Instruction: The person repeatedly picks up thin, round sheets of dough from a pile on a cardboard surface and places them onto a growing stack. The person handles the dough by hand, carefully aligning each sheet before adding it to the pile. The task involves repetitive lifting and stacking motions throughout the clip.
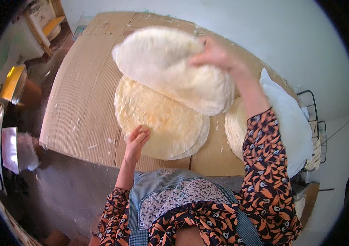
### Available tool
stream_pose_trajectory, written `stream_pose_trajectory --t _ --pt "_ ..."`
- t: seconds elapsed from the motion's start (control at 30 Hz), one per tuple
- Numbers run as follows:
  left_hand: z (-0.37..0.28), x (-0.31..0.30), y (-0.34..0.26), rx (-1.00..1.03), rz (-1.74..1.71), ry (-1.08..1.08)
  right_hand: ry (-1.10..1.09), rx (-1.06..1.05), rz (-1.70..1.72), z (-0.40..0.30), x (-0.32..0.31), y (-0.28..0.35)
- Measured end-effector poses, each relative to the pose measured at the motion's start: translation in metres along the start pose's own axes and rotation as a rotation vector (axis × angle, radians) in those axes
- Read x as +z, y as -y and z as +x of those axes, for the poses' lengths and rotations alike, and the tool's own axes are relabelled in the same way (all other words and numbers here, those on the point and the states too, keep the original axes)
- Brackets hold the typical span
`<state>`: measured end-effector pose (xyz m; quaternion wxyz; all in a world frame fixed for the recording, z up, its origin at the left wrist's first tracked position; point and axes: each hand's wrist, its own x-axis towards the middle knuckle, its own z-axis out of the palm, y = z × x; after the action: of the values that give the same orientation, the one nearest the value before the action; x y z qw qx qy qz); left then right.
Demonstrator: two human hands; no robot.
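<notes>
My right hand (213,55) grips the upper right edge of a large thin flatbread (168,67), which is lifted, tilted and blurred by motion. Below it, a browned round flatbread (162,120) lies on at least one more on the cardboard. The lifted sheet covers the upper part of this pile. My left hand (139,135) rests at the lower left edge of the pile, its fingers curled; whether they pinch the edge cannot be told. A further stack of flatbreads (235,129) lies to the right, partly behind my right forearm.
Corrugated cardboard (82,92) covers the table, with dry scraps on it. A white cloth or plastic sheet (291,123) is heaped at the right, near a black metal rack (313,107). A pale wall runs behind. Containers (14,83) stand on the left beyond the table.
</notes>
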<state>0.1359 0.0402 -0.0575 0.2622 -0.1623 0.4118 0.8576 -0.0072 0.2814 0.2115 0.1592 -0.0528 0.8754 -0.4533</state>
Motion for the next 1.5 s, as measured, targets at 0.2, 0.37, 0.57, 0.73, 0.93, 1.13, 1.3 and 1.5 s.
stream_pose_trajectory --t 0.2,0.37,0.57,0.73,0.93,1.13,1.3,1.5 --pt "0.018 0.018 -0.001 -0.024 -0.115 0.182 -0.346 -0.159 0.298 -0.044 -0.069 0.026" --pt "0.043 0.022 -0.016 -0.044 -0.353 0.283 -0.593 0.129 0.817 -0.073 -0.014 -0.041" --pt "0.025 -0.012 -0.032 -0.033 -0.374 0.21 -0.762 0.5 1.345 -0.1 0.152 -0.226" --pt "0.03 -0.014 -0.041 0.108 0.066 -0.109 -0.769 0.534 1.428 -0.103 0.164 -0.212" --pt "0.001 -0.037 -0.073 0.057 0.144 -0.093 -0.476 0.214 1.528 -0.146 0.165 -0.23" --pt "0.005 -0.029 -0.086 0.182 0.316 -0.101 -0.539 0.434 0.923 -0.12 0.132 -0.191" --pt "0.006 -0.04 -0.106 0.033 0.373 -0.122 -0.409 0.279 1.212 -0.133 0.134 -0.23" --pt "-0.011 -0.07 -0.095 0.0 0.156 0.045 -0.559 0.516 0.988 -0.123 0.143 -0.23"
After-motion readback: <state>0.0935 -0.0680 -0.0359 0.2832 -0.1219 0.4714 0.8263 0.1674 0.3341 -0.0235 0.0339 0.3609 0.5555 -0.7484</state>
